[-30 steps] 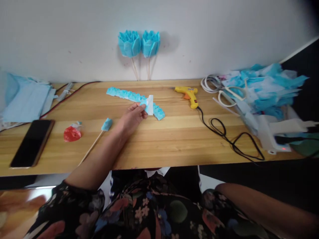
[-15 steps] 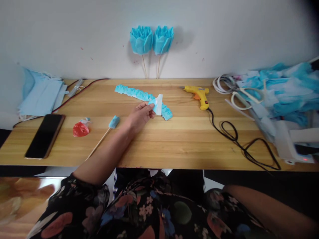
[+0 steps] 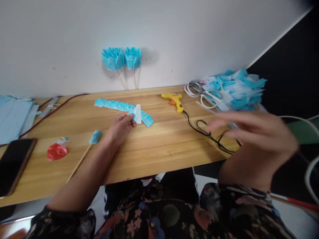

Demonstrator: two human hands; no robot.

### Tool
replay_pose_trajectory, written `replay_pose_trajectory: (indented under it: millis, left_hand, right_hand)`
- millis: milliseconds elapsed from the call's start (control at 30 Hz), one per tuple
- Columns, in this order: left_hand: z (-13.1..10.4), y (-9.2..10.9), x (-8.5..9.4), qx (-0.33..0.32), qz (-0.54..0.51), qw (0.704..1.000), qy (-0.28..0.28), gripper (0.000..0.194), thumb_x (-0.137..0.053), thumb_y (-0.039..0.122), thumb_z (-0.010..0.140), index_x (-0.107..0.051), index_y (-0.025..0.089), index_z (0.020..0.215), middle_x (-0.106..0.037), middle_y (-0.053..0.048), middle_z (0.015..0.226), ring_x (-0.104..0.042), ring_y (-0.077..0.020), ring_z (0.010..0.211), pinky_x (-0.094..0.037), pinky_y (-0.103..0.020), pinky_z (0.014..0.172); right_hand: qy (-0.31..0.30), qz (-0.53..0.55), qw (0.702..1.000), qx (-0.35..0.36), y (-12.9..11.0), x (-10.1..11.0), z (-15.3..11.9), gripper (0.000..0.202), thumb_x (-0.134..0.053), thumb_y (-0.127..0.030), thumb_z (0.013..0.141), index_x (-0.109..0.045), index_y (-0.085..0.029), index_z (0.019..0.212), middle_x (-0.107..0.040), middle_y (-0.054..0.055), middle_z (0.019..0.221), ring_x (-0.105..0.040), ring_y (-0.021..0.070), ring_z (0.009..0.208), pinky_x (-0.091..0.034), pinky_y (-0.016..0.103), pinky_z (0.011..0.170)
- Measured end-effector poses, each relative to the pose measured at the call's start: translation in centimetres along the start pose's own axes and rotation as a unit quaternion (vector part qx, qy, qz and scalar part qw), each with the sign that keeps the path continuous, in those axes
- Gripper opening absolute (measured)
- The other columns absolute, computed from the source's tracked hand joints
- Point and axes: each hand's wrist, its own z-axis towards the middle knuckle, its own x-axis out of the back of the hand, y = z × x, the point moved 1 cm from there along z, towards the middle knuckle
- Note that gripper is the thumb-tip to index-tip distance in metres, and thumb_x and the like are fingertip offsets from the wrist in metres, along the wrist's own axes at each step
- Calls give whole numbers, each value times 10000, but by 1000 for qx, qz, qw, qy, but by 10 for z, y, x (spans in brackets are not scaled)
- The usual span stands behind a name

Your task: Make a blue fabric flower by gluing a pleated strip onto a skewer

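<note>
My left hand pinches a small blue-and-white fabric piece with a white strip along one edge. This piece is over a long pleated blue fabric strip lying on the table. To the right, my right hand hangs raised over the table's right part, blurred by motion. Its fingers stretch leftward with a gap between them, and I see nothing held. Beyond its fingertips lies a yellow glue gun. Left of my left forearm rests a wooden stick with a blue fabric roll on its tip.
Two blue fabric flowers on sticks lean against the wall. Scissors and a pile of blue and white scraps lie at the back right. A phone, a red wrapper and stacked blue sheets are left. A black cord trails rightward.
My right hand has come up from below the table edge to above its right side. My left hand still holds the fabric piece. The camera view has turned right.
</note>
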Motion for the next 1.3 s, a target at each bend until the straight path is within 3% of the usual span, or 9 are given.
replay_pose_trajectory:
  millis: [100, 200, 300, 367, 533, 633, 767, 1067, 1300]
  left_hand:
    - [1, -1, 2, -5, 9, 1000, -3, 198, -857, 181, 763, -670, 160, 698, -659, 13, 624, -606, -87, 572, -493, -192, 591]
    - [2, -2, 3, -10, 22, 1000, -4, 191, -842, 188, 778, -670, 158, 702, -664, 5, 640, -605, -88, 583, -484, -196, 595]
    - [1, -1, 2, -8, 35, 999, -1, 212, -839, 203, 787, -653, 155, 696, -643, 8, 622, -584, -85, 569, -465, -202, 592]
    - [0, 0, -1, -5, 45, 999, 1, 237, -848, 215, 784, -637, 155, 692, -621, 16, 598, -566, -83, 554, -445, -206, 586]
    - [-3, 2, -6, -7, 67, 998, -7, 297, -872, 269, 773, -605, 166, 691, -571, 40, 546, -523, -77, 522, -407, -212, 579]
    - [-4, 1, -7, -16, 78, 997, -24, 321, -878, 302, 761, -598, 171, 675, -560, 42, 533, -504, -76, 518, -392, -217, 578]
    - [-2, -1, -6, -25, 109, 993, -33, 314, -875, 343, 753, -618, 174, 687, -546, 42, 518, -471, -81, 511, -362, -235, 571]
    - [-4, -3, -8, -68, 212, 974, -32, 366, -872, 455, 704, -626, 185, 675, -524, 47, 527, -401, -81, 504, -300, -255, 553]
    - [-8, 2, -11, -85, 236, 968, -27, 315, -862, 387, 731, -630, 183, 674, -519, 52, 552, -403, -75, 510, -311, -250, 546]
  right_hand:
    - [27, -22, 999, -39, 32, 6, 37, 420, -664, -299, 944, -715, -360, 1356, -807, 39, 1104, -753, 213, 1007, -574, 393, 902]
    - [79, 68, 991, -83, 57, 6, 77, 388, -654, -262, 959, -721, -175, 1331, -793, 120, 1136, -740, 187, 990, -566, 349, 893]
    - [123, 138, 979, -83, 59, -6, 109, 321, -654, -225, 955, -742, -165, 1258, -791, 114, 1102, -720, 167, 922, -583, 327, 852]
    - [121, 179, 974, -71, 52, -25, 126, 300, -647, -225, 960, -745, -201, 1242, -787, 90, 1115, -720, 183, 960, -601, 335, 844]
    - [33, 311, 947, -72, 34, -99, 154, 299, -678, -257, 949, -727, -226, 1242, -790, 73, 1114, -724, 183, 993, -629, 289, 750]
    - [4, 377, 922, -93, 28, -135, 158, 265, -616, -233, 987, -726, -210, 1228, -788, 79, 1132, -725, 165, 1016, -623, 247, 725]
    - [9, 418, 903, -103, 24, -156, 150, 269, -607, -302, 1009, -731, -215, 1232, -785, 77, 1142, -729, 166, 1038, -631, 266, 790]
    - [-13, 364, 931, -28, 10, -161, 128, 359, -695, -434, 931, -753, -248, 1234, -768, 64, 1195, -698, 218, 1131, -562, 429, 1033]
    - [-18, 325, 945, -30, 8, -165, 127, 380, -721, -379, 884, -755, -250, 1240, -758, 59, 1157, -680, 213, 1014, -574, 414, 938]
